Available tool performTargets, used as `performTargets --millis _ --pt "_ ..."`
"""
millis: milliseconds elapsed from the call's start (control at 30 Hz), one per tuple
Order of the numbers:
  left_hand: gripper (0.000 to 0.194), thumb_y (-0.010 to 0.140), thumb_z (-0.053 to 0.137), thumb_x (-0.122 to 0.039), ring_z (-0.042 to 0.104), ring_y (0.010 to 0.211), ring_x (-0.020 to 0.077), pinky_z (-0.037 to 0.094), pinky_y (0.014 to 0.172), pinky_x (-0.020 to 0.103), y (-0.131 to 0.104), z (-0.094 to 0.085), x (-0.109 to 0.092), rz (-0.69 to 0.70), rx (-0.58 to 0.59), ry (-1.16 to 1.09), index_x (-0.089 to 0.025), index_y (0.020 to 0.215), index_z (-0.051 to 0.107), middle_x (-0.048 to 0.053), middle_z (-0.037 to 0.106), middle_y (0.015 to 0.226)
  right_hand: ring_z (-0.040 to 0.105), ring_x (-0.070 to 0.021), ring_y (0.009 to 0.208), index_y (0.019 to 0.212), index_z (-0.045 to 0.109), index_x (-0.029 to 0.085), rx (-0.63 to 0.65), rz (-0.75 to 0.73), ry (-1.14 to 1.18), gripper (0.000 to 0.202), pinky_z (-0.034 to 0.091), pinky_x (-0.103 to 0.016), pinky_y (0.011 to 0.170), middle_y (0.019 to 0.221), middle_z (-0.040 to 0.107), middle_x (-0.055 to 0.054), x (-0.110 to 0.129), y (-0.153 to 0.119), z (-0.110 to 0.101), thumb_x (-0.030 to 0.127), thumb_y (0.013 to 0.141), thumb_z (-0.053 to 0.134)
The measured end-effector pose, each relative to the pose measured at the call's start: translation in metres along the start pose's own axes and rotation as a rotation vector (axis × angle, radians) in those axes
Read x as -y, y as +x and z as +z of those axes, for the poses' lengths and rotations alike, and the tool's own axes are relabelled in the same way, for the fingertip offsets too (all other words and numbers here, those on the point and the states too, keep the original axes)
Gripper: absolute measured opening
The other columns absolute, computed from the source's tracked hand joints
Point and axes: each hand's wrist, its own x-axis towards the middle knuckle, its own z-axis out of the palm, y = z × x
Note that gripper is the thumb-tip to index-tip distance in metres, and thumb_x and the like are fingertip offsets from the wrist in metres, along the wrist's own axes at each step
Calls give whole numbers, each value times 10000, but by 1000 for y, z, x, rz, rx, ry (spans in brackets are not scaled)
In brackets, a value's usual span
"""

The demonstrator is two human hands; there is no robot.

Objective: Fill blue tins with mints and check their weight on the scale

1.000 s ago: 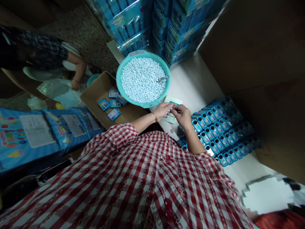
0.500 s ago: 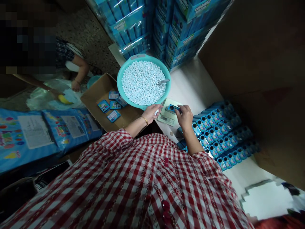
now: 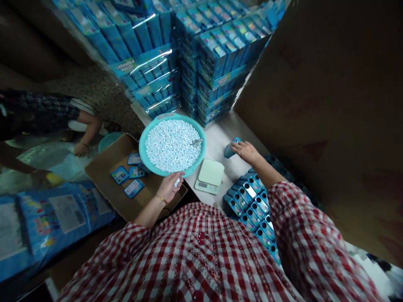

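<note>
My left hand (image 3: 170, 185) is curled at the near rim of a teal basin (image 3: 142, 156) full of small white candies, and a few white candies show in its fingers. My right hand (image 3: 247, 150) reaches out over the white table and holds a small blue box (image 3: 229, 149) above it. A pale green scale (image 3: 210, 175) with nothing on its plate sits between my hands. Rows of open blue boxes (image 3: 252, 203) stand on the table under my right forearm. A metal spoon (image 3: 197, 141) lies in the candies.
Tall stacks of shrink-wrapped blue cartons (image 3: 176, 58) stand behind the basin. A brown cardboard wall (image 3: 321, 105) closes the right side. An open cardboard box (image 3: 108, 176) with a few blue packets is at the left. Another person (image 3: 56, 117) bends over plastic bags further left.
My right hand lifted the blue box off the scale and carried it away to the far right. My left hand drew back to the basin's near rim. The camera tilted up.
</note>
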Motion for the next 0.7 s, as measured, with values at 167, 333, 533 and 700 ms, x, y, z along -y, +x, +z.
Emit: performTargets --millis 167,333,533,700 --pt "382 587 769 -358 394 430 20 187 337 113 -3 1 7 -17 -93 -7 -89 828 644 -16 538 589 491 -204 1049 1053 582 175 56 -108 3 297 396 -302 739 1294 525 -90 -75 32 37 70 885 361" --pt "421 545 790 -378 395 437 24 194 342 117 -3 -2 14 -45 -131 14 -91 818 645 -19 542 576 355 -226 1293 1063 611 162 -10 -157 183 361 405 -348 931 1354 488 -96 -94 22 77 11 819 393" --pt "334 598 766 -342 395 423 23 188 336 118 -1 10 11 -81 -72 74 -94 780 636 -17 535 559 416 -212 1253 1258 522 129 -220 235 431 504 377 -326 989 1413 426 -102 -51 -38 65 22 785 386" --pt "242 677 714 -278 426 430 26 208 333 112 -7 14 9 -97 57 67 -92 808 629 -14 539 582 531 -239 978 1063 641 140 -182 341 530 302 411 -374 875 1054 630 -125 81 -107 27 272 885 435"
